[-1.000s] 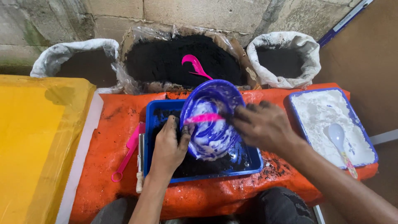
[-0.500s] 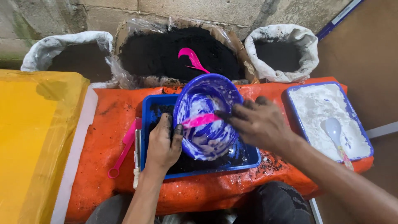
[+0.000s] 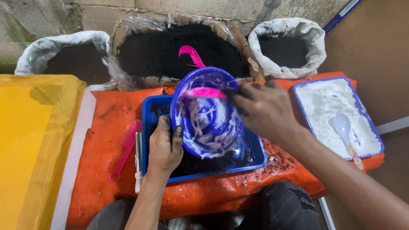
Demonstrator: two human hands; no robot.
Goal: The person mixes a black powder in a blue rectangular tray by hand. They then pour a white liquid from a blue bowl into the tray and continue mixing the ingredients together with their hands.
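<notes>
Head view: a blue bowl [image 3: 208, 115], smeared with white paste, is held tilted over a blue tray [image 3: 255, 159] of dark soil. The left hand [image 3: 164, 147] is closed on the bowl's lower rim, its grip pinching the edge. The right hand [image 3: 264, 110] is wrapped around a pink scraper [image 3: 203, 92] laid across the bowl's upper rim, grip pressed together on its handle. Just left of the left grip, a pink spoon [image 3: 123, 155] lies on the orange tabletop [image 3: 106, 136]. Right of the right grip sits a blue tray of white powder [image 3: 328, 106] with a white spoon [image 3: 343, 127]. Beyond the grips stand three open sacks of dark soil [image 3: 157, 51], two white, one clear with a pink scoop [image 3: 192, 56]. A yellow sheet [image 3: 30, 140] lies far left.
</notes>
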